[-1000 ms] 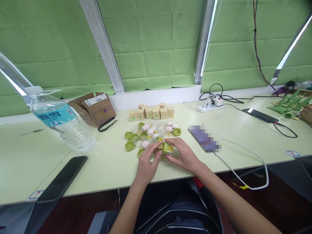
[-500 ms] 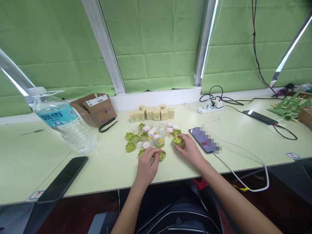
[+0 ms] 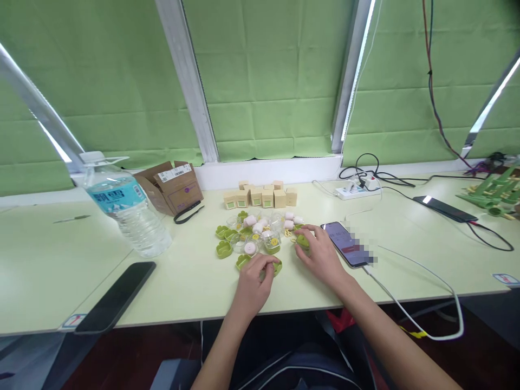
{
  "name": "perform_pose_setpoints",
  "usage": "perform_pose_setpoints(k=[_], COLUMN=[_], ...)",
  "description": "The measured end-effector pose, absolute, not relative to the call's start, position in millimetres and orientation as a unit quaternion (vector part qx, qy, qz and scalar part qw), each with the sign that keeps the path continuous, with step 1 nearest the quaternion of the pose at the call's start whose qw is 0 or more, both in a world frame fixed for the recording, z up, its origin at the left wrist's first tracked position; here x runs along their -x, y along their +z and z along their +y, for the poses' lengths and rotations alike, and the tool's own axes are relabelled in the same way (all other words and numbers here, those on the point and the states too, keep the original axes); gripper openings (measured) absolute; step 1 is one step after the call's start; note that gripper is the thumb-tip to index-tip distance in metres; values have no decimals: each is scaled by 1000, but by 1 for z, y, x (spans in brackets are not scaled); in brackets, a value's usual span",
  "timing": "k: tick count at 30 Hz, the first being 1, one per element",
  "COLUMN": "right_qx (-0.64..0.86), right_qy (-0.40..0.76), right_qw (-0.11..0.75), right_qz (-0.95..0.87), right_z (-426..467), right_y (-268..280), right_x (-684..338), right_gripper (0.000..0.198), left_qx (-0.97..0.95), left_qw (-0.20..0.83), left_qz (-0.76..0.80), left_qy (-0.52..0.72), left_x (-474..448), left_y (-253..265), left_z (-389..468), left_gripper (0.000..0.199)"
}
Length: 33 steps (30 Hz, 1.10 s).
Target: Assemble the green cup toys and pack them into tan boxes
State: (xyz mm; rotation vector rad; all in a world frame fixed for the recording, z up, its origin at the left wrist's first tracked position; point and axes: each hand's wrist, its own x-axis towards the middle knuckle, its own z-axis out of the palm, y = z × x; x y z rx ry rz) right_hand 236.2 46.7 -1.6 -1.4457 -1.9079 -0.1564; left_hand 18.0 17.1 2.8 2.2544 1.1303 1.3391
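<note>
My right hand (image 3: 323, 255) has its fingers curled round a small green case (image 3: 302, 242) with a yellow cord loop, low over the table. My left hand (image 3: 255, 280) is curled, with thumb and forefinger close together, beside a green flower-shaped cup (image 3: 277, 267); whatever lies between its fingers is hidden. A second green cup (image 3: 242, 262) shows behind the left knuckles. Beyond the hands lies a pile of clear plastic covers (image 3: 273, 241), pale pink cylinders (image 3: 250, 247) and more green flower cups (image 3: 223, 249).
Several small tan boxes (image 3: 279, 198) stand behind the pile. A water bottle (image 3: 130, 206), a carton (image 3: 173, 189) and a black phone (image 3: 117, 297) are on the left. A lit phone (image 3: 345, 244) with a white cable (image 3: 410, 309) and a power strip (image 3: 353, 190) lie to the right.
The whole view has shifted slightly. The green case in my right hand has turned, so its cord loop now points left instead of sitting on top. My left hand keeps its place by the cup.
</note>
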Motion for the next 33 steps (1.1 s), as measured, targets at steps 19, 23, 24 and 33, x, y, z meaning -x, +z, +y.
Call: perform_pose_setpoints(k=[19, 23, 24, 33], right_qx=[642, 635, 634, 598], right_qy=[-108, -101, -98, -34], right_qw=[68, 69, 70, 198], right_qz=[-756, -762, -764, -776], right_z=[85, 85, 85, 76], right_y=[33, 34, 34, 39], right_x=[-207, -209, -209, -217], right_gripper=[28, 28, 28, 13], left_qx=[-806, -814, -816, -799], left_qw=[26, 39, 43, -25], left_qz=[402, 399, 398, 397], left_qy=[434, 421, 417, 451], left_x=[-22, -22, -22, -21], left_y=[-3, -3, -3, -6], left_z=[16, 18, 18, 20], left_gripper=[23, 18, 16, 21])
